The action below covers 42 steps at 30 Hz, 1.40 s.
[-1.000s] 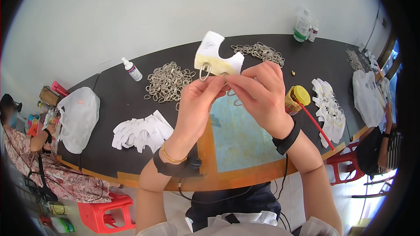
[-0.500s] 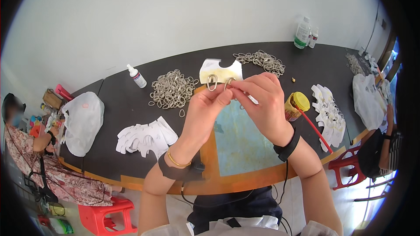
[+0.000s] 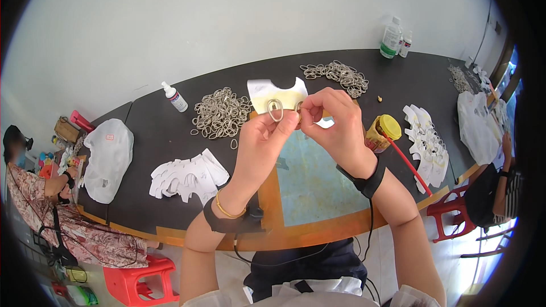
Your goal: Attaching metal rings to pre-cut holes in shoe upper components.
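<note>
A white cut-out piece (image 3: 260,92) with a curved notch and a yellowish lower part is raised in front of me. My left hand (image 3: 260,145) pinches its lower edge between thumb and fingers. An oval metal ring (image 3: 275,110) hangs at that edge beside the left fingertips. At the piece's right end, my right hand (image 3: 338,125) has thumb and forefinger closed around a second metal ring (image 3: 298,106), mostly hidden by the fingers. Whether this ring passes through the piece, I cannot tell.
Loose metal rings (image 3: 222,112) lie heaped left, more rings (image 3: 341,77) behind right. White cut pieces (image 3: 190,176) are stacked left; ringed pieces (image 3: 426,148) lie right. A yellow-lidded jar (image 3: 382,131) with a red brush stands near my right wrist. People sit at both sides.
The white piece has shifted slightly left and turned. My right hand's fingers have curled more tightly at the second ring. My left hand stays on the piece.
</note>
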Available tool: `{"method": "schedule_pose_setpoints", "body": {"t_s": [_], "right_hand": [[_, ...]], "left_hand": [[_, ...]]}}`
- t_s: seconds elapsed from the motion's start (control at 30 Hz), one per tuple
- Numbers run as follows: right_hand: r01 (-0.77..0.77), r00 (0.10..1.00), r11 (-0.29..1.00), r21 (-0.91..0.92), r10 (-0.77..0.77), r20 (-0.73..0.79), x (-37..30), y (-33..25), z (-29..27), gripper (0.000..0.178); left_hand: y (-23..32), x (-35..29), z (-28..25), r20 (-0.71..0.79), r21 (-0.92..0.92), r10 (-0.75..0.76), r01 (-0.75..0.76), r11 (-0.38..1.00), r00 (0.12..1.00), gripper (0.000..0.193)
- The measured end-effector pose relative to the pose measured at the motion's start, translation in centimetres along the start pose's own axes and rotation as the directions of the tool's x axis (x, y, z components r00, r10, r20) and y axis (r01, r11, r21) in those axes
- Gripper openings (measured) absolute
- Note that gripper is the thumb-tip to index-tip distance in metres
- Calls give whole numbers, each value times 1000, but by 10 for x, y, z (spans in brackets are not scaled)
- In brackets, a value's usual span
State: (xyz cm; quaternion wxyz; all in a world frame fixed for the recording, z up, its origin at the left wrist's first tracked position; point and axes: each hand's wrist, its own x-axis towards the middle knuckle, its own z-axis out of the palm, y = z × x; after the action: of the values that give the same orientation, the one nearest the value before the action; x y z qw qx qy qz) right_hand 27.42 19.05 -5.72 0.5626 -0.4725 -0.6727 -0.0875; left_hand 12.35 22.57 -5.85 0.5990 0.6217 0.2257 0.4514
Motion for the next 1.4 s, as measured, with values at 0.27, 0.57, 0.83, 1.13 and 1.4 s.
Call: {"method": "schedule_pose_setpoints", "body": {"t_s": [0.27, 0.57, 0.83, 1.13, 1.4], "right_hand": [[2, 1000, 1000, 20, -3, 16, 2, -6, -11, 15], [-645, 754, 464, 607, 514, 409, 4, -8, -15, 11], [161, 984, 987, 8, -160, -80, -2, -16, -18, 23], [206, 973, 960, -191, -223, -68, -6, -12, -6, 16], [-120, 992, 992, 44, 119, 30, -2, -18, -11, 12]], "left_hand": [[-3, -1, -1, -15, 16, 32, -32, 999, 999, 18], [0, 1, 1, -35, -230, 34, -41, 972, 999, 17], [-4, -1, -5, -116, -9, 20, -21, 1000, 993, 14], [3, -3, 2, -139, 126, 143, -126, 984, 980, 11], [1, -2, 3, -77, 357, 277, -233, 905, 958, 13]]}}
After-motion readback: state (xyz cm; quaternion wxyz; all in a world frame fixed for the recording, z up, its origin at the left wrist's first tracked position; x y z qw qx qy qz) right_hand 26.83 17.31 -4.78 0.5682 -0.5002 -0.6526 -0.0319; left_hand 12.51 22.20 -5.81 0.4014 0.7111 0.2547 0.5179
